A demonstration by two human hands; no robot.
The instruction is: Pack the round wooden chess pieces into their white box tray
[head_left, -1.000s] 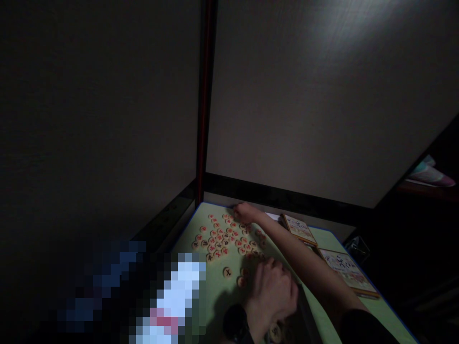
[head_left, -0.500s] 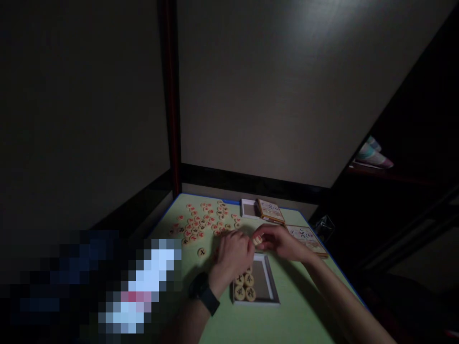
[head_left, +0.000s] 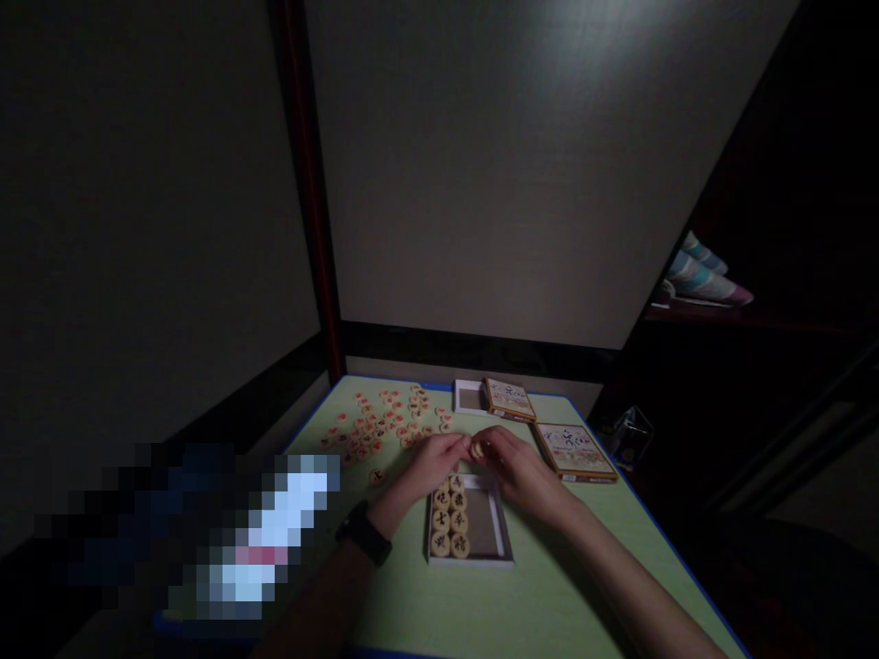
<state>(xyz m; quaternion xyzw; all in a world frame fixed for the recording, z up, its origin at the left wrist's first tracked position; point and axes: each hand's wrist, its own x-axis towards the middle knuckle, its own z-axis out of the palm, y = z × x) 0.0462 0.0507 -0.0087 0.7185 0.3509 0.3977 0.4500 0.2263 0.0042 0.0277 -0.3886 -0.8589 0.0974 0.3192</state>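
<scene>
Above the far end of a shallow open box (head_left: 487, 522), my two hands meet. Between the fingers of my right hand (head_left: 518, 469) are one or more small round wooden Chinese chess pieces (head_left: 477, 450). The fingertips of my left hand (head_left: 438, 459) are pinched together right beside them; what they grip, if anything, is hidden. Black-marked Chinese chess pieces (head_left: 440, 521) lie in two columns along the left side of the box, and its right part shows bare bottom. Left of my hands, many loose pieces (head_left: 363, 428), mostly red-marked, are scattered on the table.
The green table (head_left: 549, 586) has a blue edge. At its back stand another open tray (head_left: 470, 397) and a printed box (head_left: 508, 399) resting partly over it. A larger printed box (head_left: 575, 451) lies at the right. A wall (head_left: 481, 229) rises behind the table.
My left hand has moved off the near chess pieces in the box, uncovering more of both columns, and its fingertips are now against my right hand's fingers. The view has shifted slightly.
</scene>
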